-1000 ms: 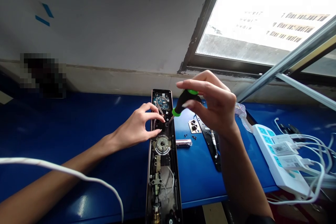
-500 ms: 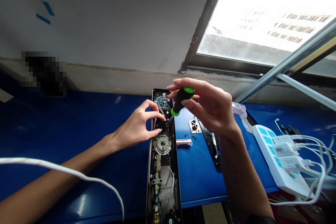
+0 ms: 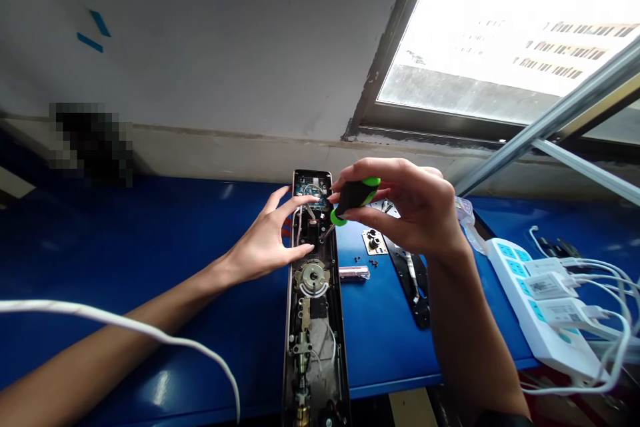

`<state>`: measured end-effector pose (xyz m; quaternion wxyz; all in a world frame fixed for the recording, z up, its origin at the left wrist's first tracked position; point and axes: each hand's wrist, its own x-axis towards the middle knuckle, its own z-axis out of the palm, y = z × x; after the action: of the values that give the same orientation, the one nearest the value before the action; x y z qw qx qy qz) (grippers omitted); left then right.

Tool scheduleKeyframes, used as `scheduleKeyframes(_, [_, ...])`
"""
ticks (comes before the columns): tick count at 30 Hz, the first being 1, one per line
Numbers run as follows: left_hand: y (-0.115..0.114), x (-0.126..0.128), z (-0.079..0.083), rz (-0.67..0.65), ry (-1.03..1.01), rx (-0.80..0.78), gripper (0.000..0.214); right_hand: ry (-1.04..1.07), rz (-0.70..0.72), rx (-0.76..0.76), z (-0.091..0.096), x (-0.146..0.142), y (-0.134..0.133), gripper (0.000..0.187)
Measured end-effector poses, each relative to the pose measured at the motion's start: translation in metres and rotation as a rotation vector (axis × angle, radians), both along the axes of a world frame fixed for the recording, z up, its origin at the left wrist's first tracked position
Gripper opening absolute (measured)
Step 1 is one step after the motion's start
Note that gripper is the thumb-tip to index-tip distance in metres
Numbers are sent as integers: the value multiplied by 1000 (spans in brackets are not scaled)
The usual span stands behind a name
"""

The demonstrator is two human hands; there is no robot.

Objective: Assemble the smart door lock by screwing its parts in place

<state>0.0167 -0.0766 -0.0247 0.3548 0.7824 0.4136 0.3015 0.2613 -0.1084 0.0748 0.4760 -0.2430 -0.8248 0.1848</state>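
A long, narrow black housing, which looks like an opened electronic door lock, lies lengthwise before me. A blue circuit board fills its far end, and a round metal disc sits nearer the middle. My right hand grips a black and green screwdriver, tilted so that its shaft points down into the housing between board and disc. Spread across that same section is my left hand, thumb and fingers apart, resting on the housing with nothing held. Whether the screwdriver tip touches a screw cannot be made out.
Right of the housing lie a pink wrapped cylinder, several small black screws, a small square board and a black panel. A white power strip with plugged-in adapters stands farther right. A white cable crosses the left foreground.
My left thumb and fingers have spread wider, the fingers reaching toward the circuit board. The right hand still holds the screwdriver, its handle now leaning more. The whole view has shifted slightly.
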Motion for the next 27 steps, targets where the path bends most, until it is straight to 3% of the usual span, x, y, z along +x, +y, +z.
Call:
scheduleKeyframes(7, [-2, 1, 2, 14, 11, 9, 73, -72, -84, 75, 1, -4, -3, 49])
scheduleKeyframes(15, [-3, 0, 6, 3, 32, 13, 81, -134, -151, 1, 1, -4, -2, 55])
scheduleKeyframes(27, [20, -14, 10, -3, 48, 67, 83, -181, -257, 40, 0, -4, -1, 47])
